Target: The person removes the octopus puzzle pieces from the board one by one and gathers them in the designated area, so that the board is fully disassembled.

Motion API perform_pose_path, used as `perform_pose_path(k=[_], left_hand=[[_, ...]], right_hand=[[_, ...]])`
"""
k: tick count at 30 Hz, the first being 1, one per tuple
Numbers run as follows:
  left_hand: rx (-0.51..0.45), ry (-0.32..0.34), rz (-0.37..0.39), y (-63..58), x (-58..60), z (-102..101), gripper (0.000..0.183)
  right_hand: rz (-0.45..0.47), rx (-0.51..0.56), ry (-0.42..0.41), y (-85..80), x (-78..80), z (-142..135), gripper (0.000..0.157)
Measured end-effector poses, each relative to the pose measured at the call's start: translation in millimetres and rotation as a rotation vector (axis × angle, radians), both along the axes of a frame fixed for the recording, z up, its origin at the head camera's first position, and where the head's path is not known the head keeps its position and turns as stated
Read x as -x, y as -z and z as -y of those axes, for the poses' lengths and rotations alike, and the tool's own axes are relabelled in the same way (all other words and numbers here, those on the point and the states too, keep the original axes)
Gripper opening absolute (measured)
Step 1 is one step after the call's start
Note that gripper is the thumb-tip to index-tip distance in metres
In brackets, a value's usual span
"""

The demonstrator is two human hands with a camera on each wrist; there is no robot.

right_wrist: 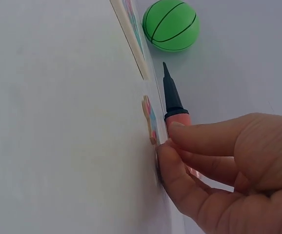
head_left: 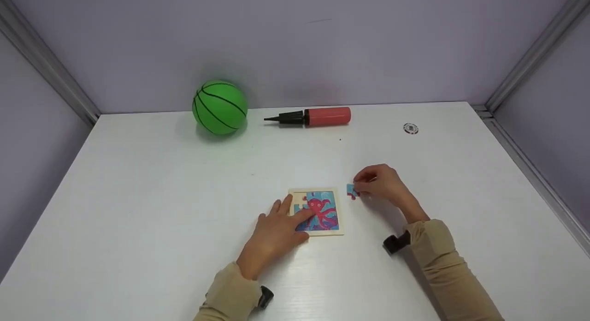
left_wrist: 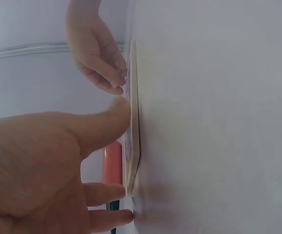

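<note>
A square wooden jigsaw puzzle (head_left: 341, 215) with a pink octopus on blue lies on the white table. Bare wood shows in its upper left part. My left hand (head_left: 276, 228) rests over its left side, fingers spread, one finger reaching across the picture and the thumb near the lower edge. To the right of the frame, my right hand (head_left: 382, 185) pinches a blue and pink puzzle piece (head_left: 351, 190) by its right side, between thumb and fingertips. In the right wrist view the piece (right_wrist: 151, 119) stands out from the fingertips, low over the table.
A green ball (head_left: 220, 107) with black lines sits at the back left. Beside it lies a hand pump (head_left: 327, 116) with a red body and black nozzle. A black and white poker chip (head_left: 410, 128) lies at the back right. Walls enclose the table's back and sides.
</note>
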State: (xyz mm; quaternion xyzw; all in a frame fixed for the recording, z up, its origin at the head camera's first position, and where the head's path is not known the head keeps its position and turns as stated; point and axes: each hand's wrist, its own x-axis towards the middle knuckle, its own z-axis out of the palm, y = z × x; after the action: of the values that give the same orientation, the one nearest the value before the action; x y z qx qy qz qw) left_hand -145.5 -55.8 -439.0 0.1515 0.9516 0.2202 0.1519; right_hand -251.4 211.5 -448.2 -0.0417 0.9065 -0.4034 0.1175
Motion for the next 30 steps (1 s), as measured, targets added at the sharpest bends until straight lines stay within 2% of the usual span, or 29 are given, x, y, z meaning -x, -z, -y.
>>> perform_pose_path(k=[6, 9, 15, 21, 30], left_hand=[[0.01, 0.023, 0.013, -1.6, -3.9, 0, 0.045], [0.046, 0.038, -0.004, -0.8, -2.9, -1, 0.043], [0.107, 0.036, -0.044, -1.3, 2.0, -4, 0.044], [0.127, 0.026, -0.043, -1.3, 3.1, -6, 0.043], [0.122, 0.026, -0.041, -0.2, 0.3, -7, 0.043]], right_hand=[[-0.02, 0.06, -0.051, -2.7, -1.5, 6, 0.02], [-0.025, 0.134, -0.09, -7.1, -4.0, 12, 0.024], [0.024, 0.256, -0.174, -12.3, -6.6, 31, 0.028], [0.056, 0.237, -0.222, -11.1, -6.5, 54, 0.026], [0.01, 0.178, -0.264, -9.6, -4.7, 75, 0.024]])
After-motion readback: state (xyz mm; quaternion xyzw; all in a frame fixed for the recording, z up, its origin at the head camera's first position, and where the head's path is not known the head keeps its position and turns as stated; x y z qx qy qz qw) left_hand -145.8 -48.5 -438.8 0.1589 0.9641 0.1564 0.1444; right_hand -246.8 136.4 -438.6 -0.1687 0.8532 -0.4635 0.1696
